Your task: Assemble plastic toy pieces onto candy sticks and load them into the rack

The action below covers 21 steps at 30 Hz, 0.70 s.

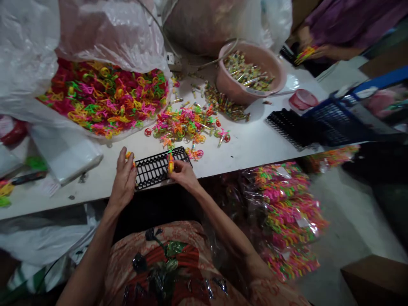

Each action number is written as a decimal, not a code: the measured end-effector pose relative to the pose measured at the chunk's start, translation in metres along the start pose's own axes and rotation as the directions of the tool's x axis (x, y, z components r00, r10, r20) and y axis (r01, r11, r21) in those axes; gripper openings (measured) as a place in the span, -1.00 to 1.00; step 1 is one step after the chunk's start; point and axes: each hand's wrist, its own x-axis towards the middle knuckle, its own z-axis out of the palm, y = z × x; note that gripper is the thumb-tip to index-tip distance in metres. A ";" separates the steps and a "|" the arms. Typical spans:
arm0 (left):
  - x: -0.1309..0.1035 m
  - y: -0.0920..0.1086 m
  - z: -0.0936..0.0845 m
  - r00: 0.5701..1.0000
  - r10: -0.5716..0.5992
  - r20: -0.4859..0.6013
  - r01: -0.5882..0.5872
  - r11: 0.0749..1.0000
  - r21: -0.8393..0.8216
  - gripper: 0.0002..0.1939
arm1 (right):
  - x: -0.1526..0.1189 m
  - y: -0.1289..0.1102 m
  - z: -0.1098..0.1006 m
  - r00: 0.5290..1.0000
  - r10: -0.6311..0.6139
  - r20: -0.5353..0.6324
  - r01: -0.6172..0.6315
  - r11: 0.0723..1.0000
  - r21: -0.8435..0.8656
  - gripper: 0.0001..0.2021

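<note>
A black slatted plastic rack [149, 171] lies at the table's front edge. My right hand [184, 175] pinches a small yellow-orange plastic toy [171, 163] with a green tip, upright over the rack's right part. At the rack's left end is my left hand [123, 180], its fingers stretched out along that end. An orange-yellow piece [128, 156] shows beside these fingers; whether they touch or hold it, I cannot tell. Just behind the rack lies a loose pile of bright plastic toys [185, 123], some with small clear tubes.
A large plastic bag [105, 102] of colourful pieces lies back left. A pink basin [221, 80] holds small filled tubes. Black racks [287, 125] and a blue basket [338, 117] stand to the right. Packed bags [290, 212] lie below the table. Another person's hand [315, 52] works back right.
</note>
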 end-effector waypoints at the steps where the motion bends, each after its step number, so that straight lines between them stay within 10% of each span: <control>1: 0.000 0.000 0.000 1.000 0.007 0.006 -0.007 1.000 -0.010 -0.49 | -0.001 0.002 0.022 0.998 0.034 0.055 -0.039 0.994 0.100 -0.88; 7: 0.001 0.000 -0.002 0.999 0.043 0.026 -0.042 0.999 -0.030 -0.49 | -0.005 0.005 0.091 0.997 -0.005 0.074 -0.013 0.971 0.238 -0.87; 15: 0.001 0.001 0.002 0.999 0.046 0.009 -0.046 0.999 -0.020 -0.49 | -0.012 -0.001 0.092 0.949 -0.193 0.250 0.295 0.828 -0.477 -0.90; 21: 0.003 0.001 -0.004 0.992 0.116 0.046 -0.120 0.990 0.075 -0.43 | -0.008 -0.015 0.065 0.916 -0.168 0.364 0.357 0.755 -0.549 -0.75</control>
